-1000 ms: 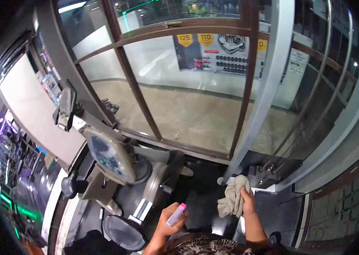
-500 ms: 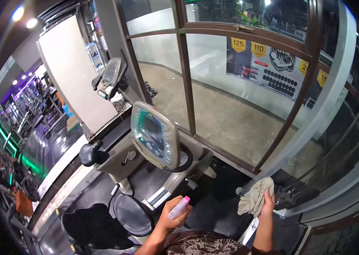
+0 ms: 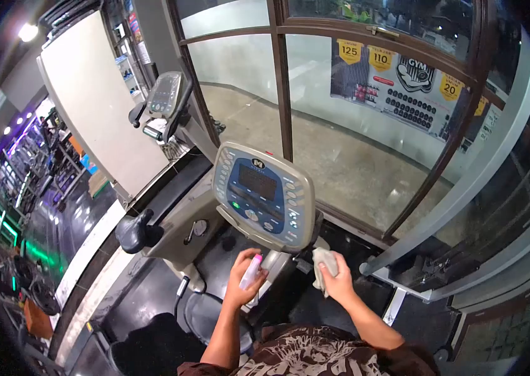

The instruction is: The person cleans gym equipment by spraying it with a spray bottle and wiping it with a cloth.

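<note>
My left hand (image 3: 240,281) is wrapped round a small clear spray bottle (image 3: 251,272) with a pink top, held upright just below the exercise bike's console (image 3: 264,195). The console has a blue panel with a dark screen and rows of buttons. To the right, my right hand (image 3: 338,279) grips a bunched beige cloth (image 3: 323,266), which hangs down from the fingers near the console's lower right corner. Neither hand touches the console, as far as I can see. Part of the bike's seat lies below, behind my left forearm.
A second exercise bike (image 3: 166,103) stands farther back by a white partition (image 3: 99,94). Brown-framed windows (image 3: 282,100) run along the front. On the right is a curved grey frame (image 3: 466,188). A black bike saddle (image 3: 139,229) is at left, with gym equipment beyond.
My right hand has brought the cloth left, toward the console. My left hand has moved slightly up and left with the bottle. The view has shifted, and the console now faces me more squarely.
</note>
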{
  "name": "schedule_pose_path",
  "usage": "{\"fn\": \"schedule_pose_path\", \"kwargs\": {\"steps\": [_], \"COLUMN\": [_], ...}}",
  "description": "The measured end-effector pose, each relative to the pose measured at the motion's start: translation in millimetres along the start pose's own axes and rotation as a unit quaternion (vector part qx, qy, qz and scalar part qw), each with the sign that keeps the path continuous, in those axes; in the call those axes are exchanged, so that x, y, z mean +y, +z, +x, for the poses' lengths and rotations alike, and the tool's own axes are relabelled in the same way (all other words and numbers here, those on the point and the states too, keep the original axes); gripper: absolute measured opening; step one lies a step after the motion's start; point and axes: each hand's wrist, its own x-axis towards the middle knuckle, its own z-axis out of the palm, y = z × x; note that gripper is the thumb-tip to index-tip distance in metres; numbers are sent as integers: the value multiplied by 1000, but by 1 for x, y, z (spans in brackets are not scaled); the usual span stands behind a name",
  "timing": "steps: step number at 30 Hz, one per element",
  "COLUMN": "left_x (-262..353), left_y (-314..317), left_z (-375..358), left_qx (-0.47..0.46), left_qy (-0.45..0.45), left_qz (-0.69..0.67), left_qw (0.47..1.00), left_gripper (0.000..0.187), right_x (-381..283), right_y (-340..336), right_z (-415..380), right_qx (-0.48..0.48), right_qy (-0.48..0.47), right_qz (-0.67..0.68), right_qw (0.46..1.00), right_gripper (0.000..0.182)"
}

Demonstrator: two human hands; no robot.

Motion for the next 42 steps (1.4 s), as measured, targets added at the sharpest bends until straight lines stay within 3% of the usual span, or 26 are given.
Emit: {"fn": "schedule_pose_path", "kwargs": {"steps": [1, 2, 4, 6, 10, 14, 17, 21, 22, 27, 28, 30, 35, 37, 39, 41, 42], "left_x": [-7, -16, -31, -31, -51, -60, -61, -55, -57, -51, -49, -53, -55, -49, -48, -54, -49], "left_y": [-5, -8, -12, -9, 5, 20, 30, 40, 43, 62, 67, 69, 80, 84, 89, 89, 93], "left_z": [7, 16, 33, 45, 57, 56, 59, 62, 61, 57, 55, 54, 47, 49, 47, 47, 49], "left_qx": [-2, -5, -23, -49, -69, -61, -39, -10, -3, 69, 91, 88, 137, 152, 170, 174, 183], "left_qy": [16, 32, 69, 37, 42, 15, -8, -6, -12, -84, -146, -109, -130, -139, -145, -138, -145], "left_qz": [-6, -12, -2, -31, -43, -35, -37, -2, 4, -6, -18, -15, -70, -93, -67, -52, -50], "left_qw": [1000, 999, 997, 998, 996, 997, 999, 1000, 1000, 994, 985, 990, 980, 974, 972, 974, 971], "left_gripper": [15, 15, 15, 15, 19, 19, 19, 18, 19, 20, 19, 22, 27, 28, 30, 30, 31], "right_x": [-4, -4, -10, 7, 47, 112, 107, 119, 85, 100, 105, 109, 132, 148, 155, 163, 187], "right_y": [12, 27, 48, 70, 77, 52, 31, 31, 27, 18, 16, 20, 30, 36, 35, 32, 43], "right_z": [-1, 7, 9, 13, 23, 21, 30, 57, 63, 91, 98, 117, 183, 214, 233, 246, 242], "right_qx": [-18, -27, -72, -83, -66, -7, 9, 30, -3, -44, -44, -68, -142, -104, -144, -259, -233], "right_qy": [-40, -159, -174, -198, -256, -179, -107, -144, -117, -135, -148, -116, -42, -72, -48, 34, 56], "right_qz": [-13, -50, -127, -227, -311, -288, -269, -165, -152, -213, -220, -224, -223, -236, -214, -155, -60], "right_qw": [999, 986, 974, 950, 913, 941, 957, 975, 981, 967, 963, 965, 964, 964, 965, 953, 969], "right_gripper": [40, 44, 57, 71, 74, 65, 58, 56, 49, 36, 34, 33, 36, 34, 33, 34, 35]}}
